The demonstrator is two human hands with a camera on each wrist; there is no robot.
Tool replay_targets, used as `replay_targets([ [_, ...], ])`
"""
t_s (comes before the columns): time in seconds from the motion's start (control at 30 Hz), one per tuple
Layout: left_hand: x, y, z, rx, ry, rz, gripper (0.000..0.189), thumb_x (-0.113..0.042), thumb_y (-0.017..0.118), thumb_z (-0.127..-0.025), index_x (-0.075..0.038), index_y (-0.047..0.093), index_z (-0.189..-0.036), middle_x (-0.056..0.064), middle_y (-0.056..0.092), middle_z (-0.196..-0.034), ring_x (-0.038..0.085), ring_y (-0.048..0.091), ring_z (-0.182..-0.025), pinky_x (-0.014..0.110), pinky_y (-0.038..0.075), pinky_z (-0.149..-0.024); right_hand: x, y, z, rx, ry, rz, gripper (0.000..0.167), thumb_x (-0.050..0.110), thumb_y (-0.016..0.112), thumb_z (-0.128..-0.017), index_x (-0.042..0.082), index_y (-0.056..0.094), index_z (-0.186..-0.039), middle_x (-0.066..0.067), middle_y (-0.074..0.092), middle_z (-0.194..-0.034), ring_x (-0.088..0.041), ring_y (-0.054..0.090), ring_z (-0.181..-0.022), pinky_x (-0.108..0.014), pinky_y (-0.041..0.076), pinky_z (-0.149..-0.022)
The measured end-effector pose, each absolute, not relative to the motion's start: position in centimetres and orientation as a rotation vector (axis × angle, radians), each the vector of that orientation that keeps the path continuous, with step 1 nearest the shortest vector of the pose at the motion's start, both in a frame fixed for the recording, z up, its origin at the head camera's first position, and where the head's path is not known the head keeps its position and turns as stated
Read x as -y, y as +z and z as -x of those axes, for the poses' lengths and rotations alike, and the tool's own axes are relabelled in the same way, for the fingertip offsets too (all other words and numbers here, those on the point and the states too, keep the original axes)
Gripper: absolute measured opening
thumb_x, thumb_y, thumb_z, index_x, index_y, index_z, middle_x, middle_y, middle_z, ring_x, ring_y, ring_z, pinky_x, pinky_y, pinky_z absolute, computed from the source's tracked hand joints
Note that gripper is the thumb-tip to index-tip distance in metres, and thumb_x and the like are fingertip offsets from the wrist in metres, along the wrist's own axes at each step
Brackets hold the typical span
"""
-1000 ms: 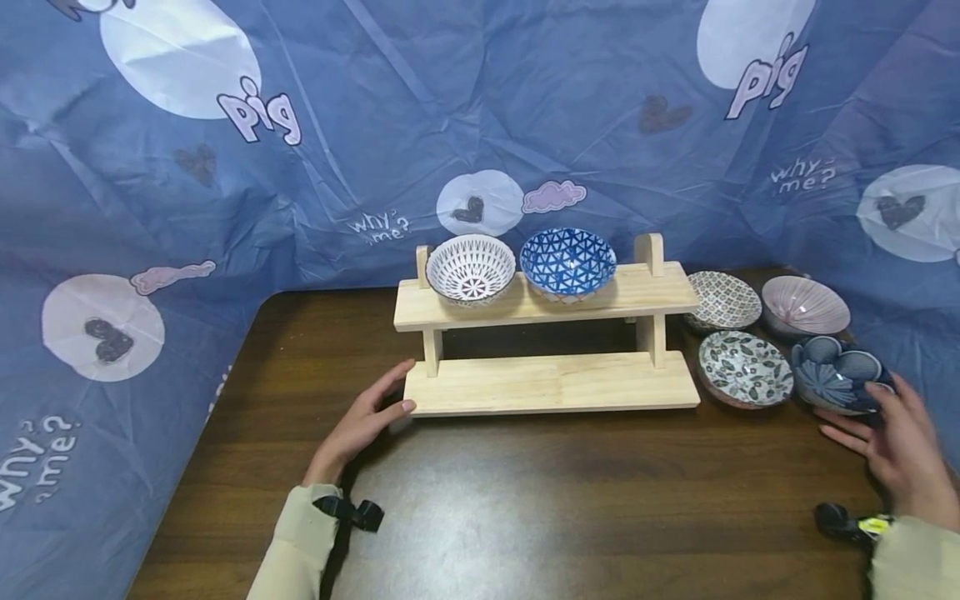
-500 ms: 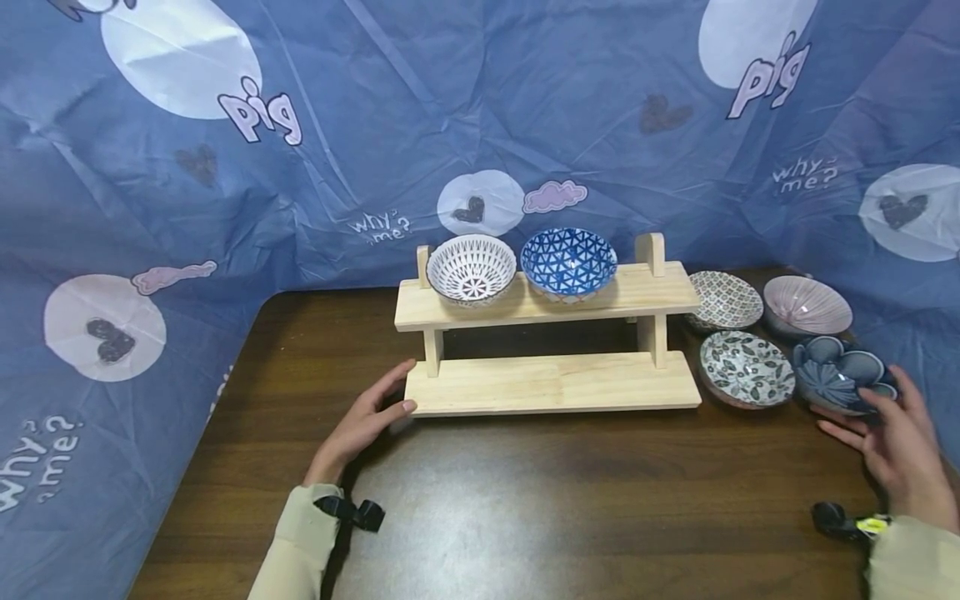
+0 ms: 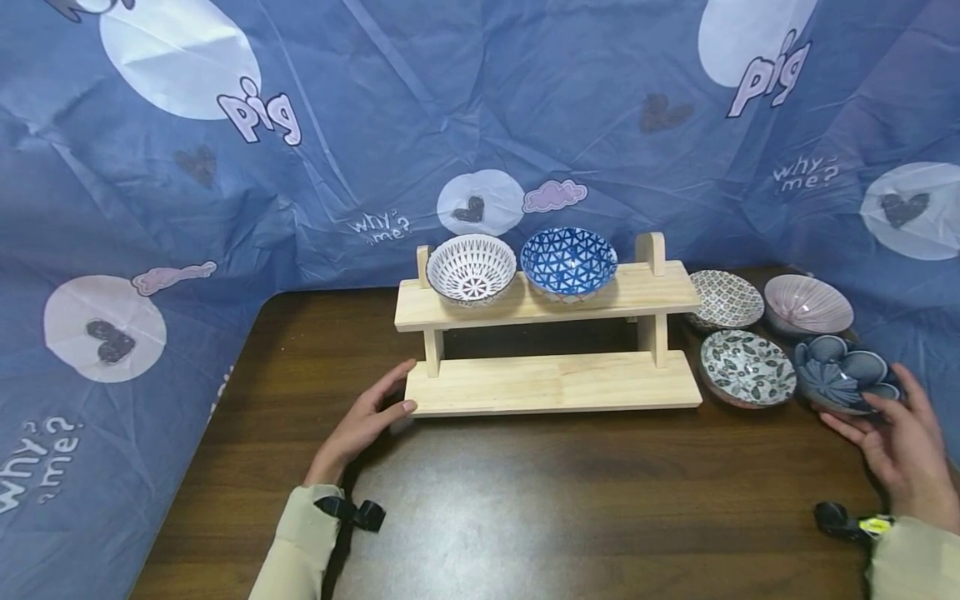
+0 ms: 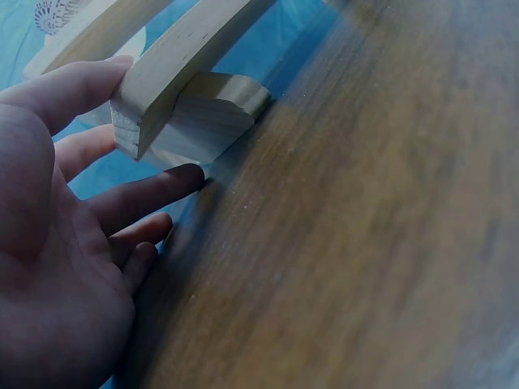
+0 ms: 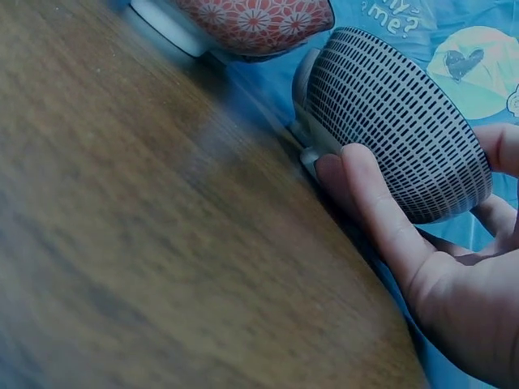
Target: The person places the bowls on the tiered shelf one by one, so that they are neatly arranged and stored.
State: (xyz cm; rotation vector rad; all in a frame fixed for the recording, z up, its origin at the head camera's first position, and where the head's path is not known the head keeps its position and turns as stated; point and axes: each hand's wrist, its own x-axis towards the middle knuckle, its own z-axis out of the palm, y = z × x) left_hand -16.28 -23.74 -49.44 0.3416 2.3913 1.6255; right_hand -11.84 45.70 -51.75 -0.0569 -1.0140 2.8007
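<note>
A two-tier wooden shelf [image 3: 555, 383] stands on the table. My left hand [image 3: 365, 421] holds the left end of its lower board, thumb at the front corner and index finger at the back one. In the left wrist view the other fingers of this left hand [image 4: 89, 203] reach past the board end. At the far right my right hand [image 3: 903, 450] grips a blue-grey bowl [image 3: 828, 387] with round petal shapes inside, thumb at the rim and fingers low. The right wrist view shows the bowl's dash-patterned outside [image 5: 397, 130], with fingers [image 5: 377, 203] near its foot.
On the upper board sit a white patterned bowl [image 3: 472, 268] and a blue triangle-patterned bowl [image 3: 568, 262]. Right of the shelf are a leaf-patterned bowl [image 3: 747, 369], a small-checked bowl [image 3: 723, 300] and a pinkish striped bowl [image 3: 808, 305]. A blue printed cloth [image 3: 337, 150] hangs behind.
My right thumb and fingers have shifted slightly at the blue-grey bowl. The left hand, the shelf and the other bowls stay as they were.
</note>
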Motion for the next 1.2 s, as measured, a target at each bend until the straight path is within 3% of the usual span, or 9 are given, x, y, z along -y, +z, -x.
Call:
replay_targets([
  [0.23,23.8,-49.6,16.3,-2.388,1.621,-0.335,0.065,-0.021,0.062,-0.099,-0.018,0.034,-0.157,0.018,0.035,-0.161,0.041,0.037,-0.145,0.062,0.029,-0.115,-45.8,-51.7,11.9,0.895,2.830,-0.002,0.063,-0.016,0.030,-0.100,0.025,0.037,-0.148,-0.005,0.066,-0.121,-0.038,0.073,-0.093,-0.060,0.056,-0.060],
  [0.63,23.7,-49.6,16.3,-2.389,1.625,-0.345,0.064,-0.022,0.062,-0.099,-0.017,0.034,-0.156,0.016,0.034,-0.162,0.041,0.035,-0.146,0.063,0.025,-0.117,-45.8,-51.3,11.3,0.752,2.892,-0.047,0.063,-0.015,0.024,-0.100,0.025,0.040,-0.145,-0.009,0.063,-0.123,-0.045,0.071,-0.095,-0.062,0.056,-0.067],
  [0.9,23.7,-49.6,16.2,-2.393,1.626,-0.351,0.064,-0.020,0.062,-0.099,-0.017,0.034,-0.156,0.017,0.036,-0.160,0.040,0.038,-0.144,0.061,0.028,-0.115,-46.0,-50.8,11.1,0.681,2.905,-0.104,0.059,-0.017,0.022,-0.099,0.020,0.041,-0.141,-0.018,0.064,-0.123,-0.051,0.070,-0.095,-0.065,0.055,-0.068],
  [1.2,23.7,-49.5,16.3,-2.395,1.622,-0.352,0.064,-0.020,0.062,-0.099,-0.017,0.034,-0.157,0.018,0.036,-0.160,0.041,0.037,-0.144,0.061,0.028,-0.115,-45.7,-49.7,10.9,0.651,2.875,-0.074,0.060,-0.015,0.023,-0.100,0.023,0.041,-0.142,-0.013,0.061,-0.123,-0.051,0.070,-0.092,-0.064,0.055,-0.064],
])
